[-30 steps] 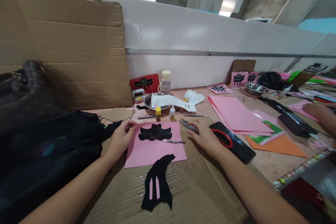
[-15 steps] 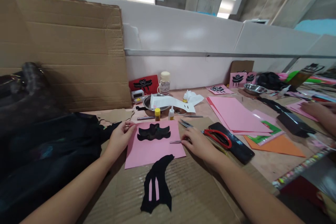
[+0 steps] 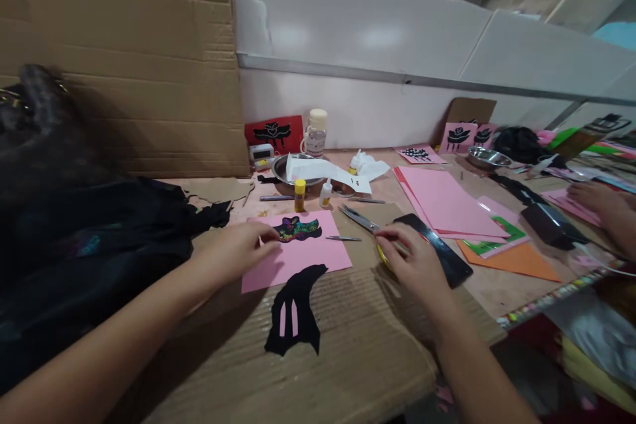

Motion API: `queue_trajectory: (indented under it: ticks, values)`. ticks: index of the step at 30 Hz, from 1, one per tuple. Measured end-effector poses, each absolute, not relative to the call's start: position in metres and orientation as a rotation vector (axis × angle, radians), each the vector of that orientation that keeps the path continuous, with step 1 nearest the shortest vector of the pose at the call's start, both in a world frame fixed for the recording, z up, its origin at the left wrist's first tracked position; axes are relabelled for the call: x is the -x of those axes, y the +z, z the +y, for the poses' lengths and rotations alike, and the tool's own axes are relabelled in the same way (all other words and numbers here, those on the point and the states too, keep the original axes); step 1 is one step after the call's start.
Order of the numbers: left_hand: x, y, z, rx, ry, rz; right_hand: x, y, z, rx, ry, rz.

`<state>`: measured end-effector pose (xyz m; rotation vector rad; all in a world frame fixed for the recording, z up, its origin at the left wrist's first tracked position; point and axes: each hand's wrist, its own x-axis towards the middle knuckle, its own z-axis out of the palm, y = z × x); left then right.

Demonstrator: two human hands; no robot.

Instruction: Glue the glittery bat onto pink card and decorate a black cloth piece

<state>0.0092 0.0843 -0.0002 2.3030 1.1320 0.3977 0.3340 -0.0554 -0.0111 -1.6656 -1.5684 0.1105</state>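
Note:
My left hand [image 3: 248,248] reaches over the left part of a pink sheet [image 3: 298,265], its fingers bent apart at the left end of a wavy black cutout with coloured glitter [image 3: 303,230]. To the right, my right hand [image 3: 410,253] is closed around the handles of the scissors [image 3: 362,217], whose blades point up and left over the cardboard. Thin tweezers [image 3: 344,238] lie across the sheet's right edge. Below the sheet is a curved black piece [image 3: 297,305] bearing two narrow pink strips [image 3: 294,318].
A glue stick [image 3: 299,196], a white glue bottle [image 3: 325,193] and a metal bowl [image 3: 293,169] stand behind the sheet. A black phone [image 3: 447,258] and pink sheets [image 3: 452,202] lie right. Dark fabric [image 3: 89,278] is at left. Another person's hand [image 3: 591,199] is far right.
My left hand has moved right from the sheet's corner to the black cutout. My right hand has let go of the tweezers and taken hold of the scissors. The view has tilted down.

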Motion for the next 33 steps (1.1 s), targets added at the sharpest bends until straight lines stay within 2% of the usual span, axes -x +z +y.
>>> queue_trajectory:
  ticks: [5,15,17,21,23,29,33]
  values:
    - [-0.038,-0.015,0.047,-2.382,0.204,1.013,-0.322,-0.034,-0.094,1.658,0.104,-1.416]
    - [-0.047,-0.011,0.033,-2.047,0.243,0.884,-0.305,-0.028,-0.101,1.636,0.350,-1.409]
    - [-0.048,-0.006,0.031,-1.864,0.242,0.846,-0.299,-0.021,-0.101,1.615,0.508,-1.421]
    - [-0.049,0.003,0.031,-1.562,0.255,0.775,-0.288,-0.004,-0.084,1.418,1.088,-1.461]
    - [-0.048,0.009,0.034,-1.478,0.312,0.770,-0.282,0.003,-0.069,1.303,1.265,-1.505]
    - [-0.039,0.023,0.044,-1.308,0.519,0.767,-0.257,0.015,-0.033,1.202,1.558,-1.471]
    - [-0.039,0.025,0.049,-1.217,0.576,0.761,-0.246,0.021,-0.027,1.206,1.530,-1.332]
